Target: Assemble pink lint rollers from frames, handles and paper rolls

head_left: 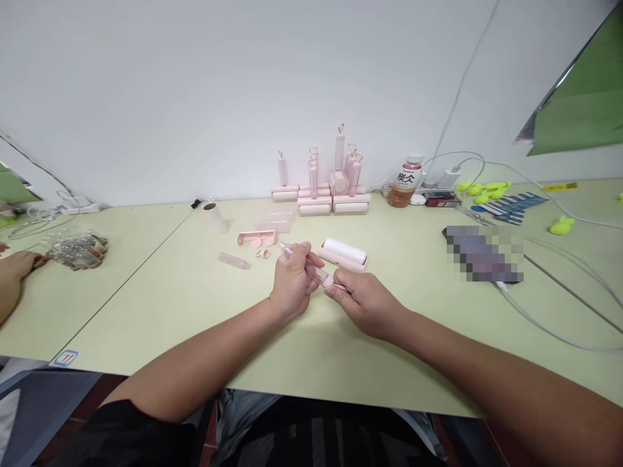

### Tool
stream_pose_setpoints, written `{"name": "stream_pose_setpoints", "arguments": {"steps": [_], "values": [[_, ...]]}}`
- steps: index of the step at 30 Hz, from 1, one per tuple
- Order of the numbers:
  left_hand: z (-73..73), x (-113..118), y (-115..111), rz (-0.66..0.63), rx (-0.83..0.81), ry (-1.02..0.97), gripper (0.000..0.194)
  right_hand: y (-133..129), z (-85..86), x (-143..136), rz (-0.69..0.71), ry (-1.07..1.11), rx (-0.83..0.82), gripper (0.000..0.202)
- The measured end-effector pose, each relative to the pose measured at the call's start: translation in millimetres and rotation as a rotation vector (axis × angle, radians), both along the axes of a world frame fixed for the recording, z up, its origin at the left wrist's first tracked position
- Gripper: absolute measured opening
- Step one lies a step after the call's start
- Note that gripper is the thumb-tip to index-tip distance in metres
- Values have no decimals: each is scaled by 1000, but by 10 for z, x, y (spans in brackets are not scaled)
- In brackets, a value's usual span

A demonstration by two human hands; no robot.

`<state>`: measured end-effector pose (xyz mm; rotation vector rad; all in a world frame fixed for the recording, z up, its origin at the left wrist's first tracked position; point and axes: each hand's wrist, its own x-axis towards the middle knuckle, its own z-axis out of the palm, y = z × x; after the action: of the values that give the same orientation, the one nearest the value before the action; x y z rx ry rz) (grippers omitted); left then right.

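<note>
My left hand [293, 279] is wrapped round a translucent pink lint roller handle [318, 275]. At the handle's near end my right hand [363, 299] is closed on its pale pink end piece, partly hidden by the fingers. Just beyond my hands lies a pink lint roller head [343, 255] with a white roll in it. To the left are an open pink roller cover [257, 238], small pink ring-like parts [263, 253], a clear pink tube [234, 261] and a clear pink curved cover [275, 222].
Several assembled pink lint rollers [318, 206] stand against the wall. A paper-cored roll [215, 218] stands to the left, and a drink bottle [405, 180] at the back right. A phone [481, 254] with its cable lies right. Another person's hand [19, 269] touches a plastic-wrapped bundle [80, 250] far left.
</note>
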<state>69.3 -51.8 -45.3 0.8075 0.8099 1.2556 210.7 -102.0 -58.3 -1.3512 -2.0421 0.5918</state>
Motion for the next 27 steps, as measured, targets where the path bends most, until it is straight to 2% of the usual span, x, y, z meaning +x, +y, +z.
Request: {"name": "stream_pose_setpoints", "arguments": {"steps": [3,5,8,10,12,15,17,19,21,23,27], "values": [[12,6,-24,7,20,2,35,21,19,-12,-6,4,17,29],[46,-6,-34,-6,110,47,39,64,60,-1,15,17,36,29],[114,-69,-1,-79,266,221,43,191,123,106,50,28,96,29],[144,-142,65,-153,295,339,44,308,113,234,-46,8,213,29],[152,-232,152,-285,220,435,43,433,41,371,-167,-85,269,34],[130,-372,261,-476,169,590,32,585,-113,503,-281,-179,56,57],[100,-443,298,-558,264,668,26,633,-176,522,-321,-205,-83,68],[60,-483,313,-614,377,707,25,634,-176,510,-341,-165,-143,69],[15,-495,318,-629,471,744,30,599,-125,496,-355,-26,-173,57],[-25,-491,321,-610,547,784,34,545,-55,496,-355,229,-243,47],[-64,-475,326,-545,623,778,41,430,49,499,-215,802,-437,43]]}}
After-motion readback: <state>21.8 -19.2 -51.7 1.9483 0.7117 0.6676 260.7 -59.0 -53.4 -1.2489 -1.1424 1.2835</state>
